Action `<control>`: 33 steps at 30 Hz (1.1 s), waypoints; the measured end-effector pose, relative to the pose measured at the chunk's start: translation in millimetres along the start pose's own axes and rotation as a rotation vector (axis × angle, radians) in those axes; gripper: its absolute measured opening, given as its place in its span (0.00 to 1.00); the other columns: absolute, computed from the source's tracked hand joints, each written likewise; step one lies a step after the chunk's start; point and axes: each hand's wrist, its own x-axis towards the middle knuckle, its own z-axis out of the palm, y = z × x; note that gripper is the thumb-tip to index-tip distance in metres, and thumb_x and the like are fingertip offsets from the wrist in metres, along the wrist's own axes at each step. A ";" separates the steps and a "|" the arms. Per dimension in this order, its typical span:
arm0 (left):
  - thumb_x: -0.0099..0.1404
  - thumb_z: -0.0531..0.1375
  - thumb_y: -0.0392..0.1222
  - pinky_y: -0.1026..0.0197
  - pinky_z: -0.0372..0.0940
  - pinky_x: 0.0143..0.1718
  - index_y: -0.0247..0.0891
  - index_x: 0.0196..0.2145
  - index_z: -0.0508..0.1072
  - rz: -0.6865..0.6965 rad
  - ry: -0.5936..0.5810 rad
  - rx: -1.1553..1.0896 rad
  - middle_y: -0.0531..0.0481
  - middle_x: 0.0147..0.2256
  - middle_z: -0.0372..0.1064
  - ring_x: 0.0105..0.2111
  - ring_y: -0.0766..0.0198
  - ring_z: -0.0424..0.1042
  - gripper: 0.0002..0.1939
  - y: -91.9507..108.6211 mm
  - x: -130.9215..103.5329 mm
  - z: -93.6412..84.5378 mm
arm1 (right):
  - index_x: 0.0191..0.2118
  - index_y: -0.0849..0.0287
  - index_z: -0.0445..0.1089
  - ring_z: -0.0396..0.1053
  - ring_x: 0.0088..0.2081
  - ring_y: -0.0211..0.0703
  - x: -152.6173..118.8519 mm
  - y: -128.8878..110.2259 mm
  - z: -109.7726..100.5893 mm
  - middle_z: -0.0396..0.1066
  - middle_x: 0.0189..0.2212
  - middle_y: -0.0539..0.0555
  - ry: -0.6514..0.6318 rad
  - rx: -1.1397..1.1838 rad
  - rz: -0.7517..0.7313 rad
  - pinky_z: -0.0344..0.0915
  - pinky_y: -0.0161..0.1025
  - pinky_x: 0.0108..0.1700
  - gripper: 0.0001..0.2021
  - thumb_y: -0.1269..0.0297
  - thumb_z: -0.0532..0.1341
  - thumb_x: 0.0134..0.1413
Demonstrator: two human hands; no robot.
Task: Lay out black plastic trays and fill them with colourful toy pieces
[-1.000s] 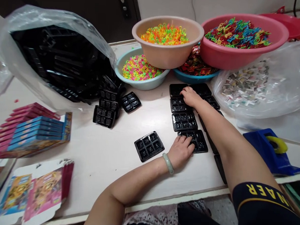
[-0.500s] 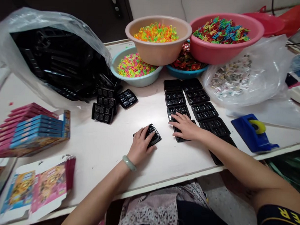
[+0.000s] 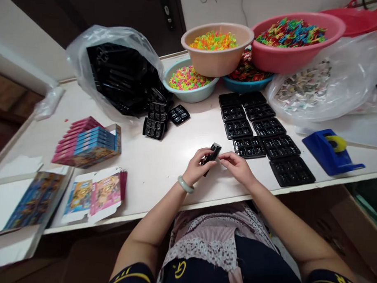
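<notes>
My left hand (image 3: 201, 164), with a pale green bangle at the wrist, grips small black trays (image 3: 213, 154) tilted on edge above the white table. Close at their right side is my right hand (image 3: 235, 166), thumb and fingers drawn together; what they hold, if anything, is too small to name. To the right, black compartment trays (image 3: 248, 147) lie in two columns. A larger black tray (image 3: 291, 171) lies at the near end of the right column. More small black trays (image 3: 154, 128) are piled before an open plastic bag (image 3: 125, 79) full of black trays.
Bowls of small colourful pieces stand at the back: peach (image 3: 216, 62), pink (image 3: 298, 58), pale blue (image 3: 190, 95) and blue (image 3: 249, 84). A clear bag (image 3: 335, 93) and a blue tape dispenser (image 3: 326, 152) are at right. Boxes (image 3: 95, 144) and flat cartons (image 3: 104, 194) lie left.
My left hand has lifted the small black trays off the table and tilted them. My right hand has left the tray columns and come beside my left. The view has shifted.
</notes>
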 end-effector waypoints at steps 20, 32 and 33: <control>0.60 0.65 0.49 0.44 0.63 0.54 0.40 0.45 0.70 0.204 -0.416 0.092 0.41 0.55 0.66 0.53 0.51 0.66 0.18 31.5 2.9 49.0 | 0.39 0.57 0.68 0.69 0.40 0.43 -98.0 11.3 -46.3 0.70 0.37 0.54 0.463 -0.084 0.043 0.67 0.43 0.45 0.11 0.57 0.61 0.54; 0.66 0.59 0.46 0.43 0.61 0.57 0.40 0.46 0.71 0.226 -0.295 0.079 0.40 0.54 0.66 0.56 0.53 0.64 0.13 14.5 50.6 100.1 | 0.46 0.54 0.73 0.64 0.54 0.51 -104.0 19.5 -85.4 0.72 0.49 0.57 0.072 -0.844 -0.087 0.58 0.52 0.57 0.13 0.64 0.52 0.63; 0.67 0.58 0.45 0.44 0.61 0.57 0.39 0.45 0.71 0.175 -0.226 0.076 0.41 0.52 0.68 0.55 0.54 0.66 0.12 9.4 55.2 94.5 | 0.49 0.54 0.73 0.61 0.58 0.53 -100.2 18.8 -82.3 0.69 0.53 0.56 -0.009 -0.882 -0.092 0.55 0.54 0.59 0.14 0.64 0.54 0.62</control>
